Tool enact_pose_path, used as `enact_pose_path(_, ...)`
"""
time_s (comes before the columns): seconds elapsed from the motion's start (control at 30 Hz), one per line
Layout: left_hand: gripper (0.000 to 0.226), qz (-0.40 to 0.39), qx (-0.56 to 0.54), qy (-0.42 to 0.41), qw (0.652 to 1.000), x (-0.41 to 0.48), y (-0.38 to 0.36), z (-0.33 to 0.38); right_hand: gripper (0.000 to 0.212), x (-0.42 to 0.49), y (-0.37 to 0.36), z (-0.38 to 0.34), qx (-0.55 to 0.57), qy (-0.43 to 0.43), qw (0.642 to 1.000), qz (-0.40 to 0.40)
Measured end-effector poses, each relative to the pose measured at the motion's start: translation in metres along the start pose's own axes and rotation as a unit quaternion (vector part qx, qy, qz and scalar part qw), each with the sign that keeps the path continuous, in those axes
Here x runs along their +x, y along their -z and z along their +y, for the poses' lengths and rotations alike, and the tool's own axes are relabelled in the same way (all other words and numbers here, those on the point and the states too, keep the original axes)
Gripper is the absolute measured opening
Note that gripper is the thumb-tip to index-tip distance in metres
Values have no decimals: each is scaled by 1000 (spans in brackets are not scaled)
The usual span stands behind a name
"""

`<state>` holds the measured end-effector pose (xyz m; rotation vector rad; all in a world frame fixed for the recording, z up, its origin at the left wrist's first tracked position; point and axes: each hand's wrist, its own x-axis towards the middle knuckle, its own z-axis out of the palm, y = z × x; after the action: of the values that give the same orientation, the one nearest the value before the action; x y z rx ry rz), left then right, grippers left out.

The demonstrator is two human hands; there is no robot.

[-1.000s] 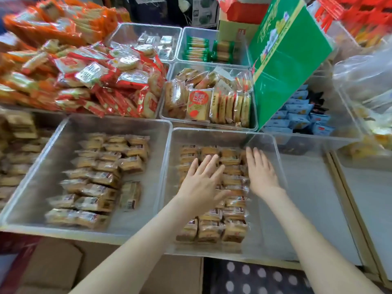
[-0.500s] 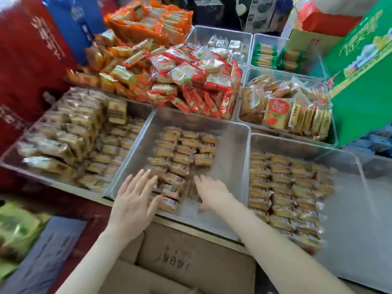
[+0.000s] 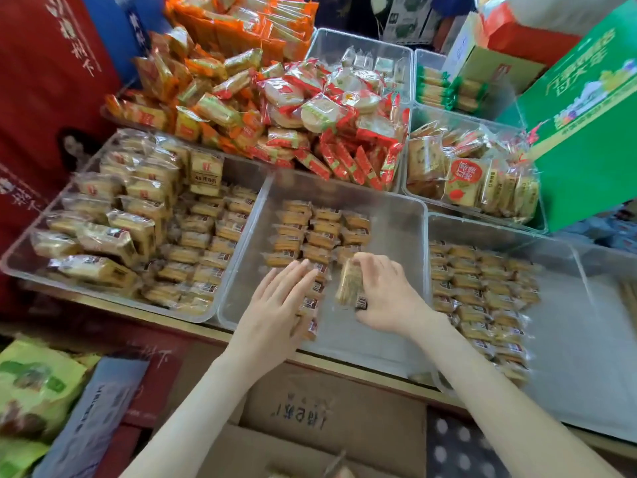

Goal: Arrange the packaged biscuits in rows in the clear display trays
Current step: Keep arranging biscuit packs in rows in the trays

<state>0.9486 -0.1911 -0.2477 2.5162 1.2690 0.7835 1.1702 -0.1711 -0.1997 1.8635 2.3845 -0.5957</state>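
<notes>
Over the middle clear tray (image 3: 396, 215), both hands were busy and well apart in what they did. The left hand (image 3: 275, 301) lay flat, fingers straight, pressing on the near packets of the rows of biscuit packets (image 3: 312, 232). It gripped nothing, it just pinned them down. The right hand (image 3: 387, 296) was curled round a single packet (image 3: 349, 281), pinching it tilted up on edge, just beside the near end of the right-most column.

Three columns ran down the tray, and the right-most one looked the shortest. The tray's right side and front corner showed bare plastic. So, by my reading, this was the placing step: one packet in hand, a short column waiting for it.

The next move called for that packet to be laid flat, turned to match its neighbours and butted up against the last one in the short column, with the flat hand stopping the rows from sliding. The right tray (image 3: 586, 326) already carried tidy rows (image 3: 482, 288), while the left tray (image 3: 20, 262) sat heaped, partly loose. This tray looked less than half filled.
</notes>
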Motion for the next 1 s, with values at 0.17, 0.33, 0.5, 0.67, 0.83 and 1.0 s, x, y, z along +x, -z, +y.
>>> enact_pose_path(0.17,62,-4,-125,-55,991,30,7,11,62,-16,42,-27,365,52,921,-124)
enact_pose_path(0.33,40,41,-216,192,956,29,31,16,31,15,20,-11,416,-34,909,17)
enact_pose_path(0.5,32,62,-347,385,853,19,47,14,65,60,-33,15,-87,-123,988,24)
enact_pose_path(0.67,26,58,-449,473,756,9,59,14,49,70,-38,13,-173,-87,973,126)
enact_pose_path(0.83,31,15,-532,495,687,1,74,18,23,36,-11,16,52,-135,985,88)
enact_pose_path(1.0,41,8,-540,462,704,10,102,46,25,-46,62,-2,317,-169,910,207)
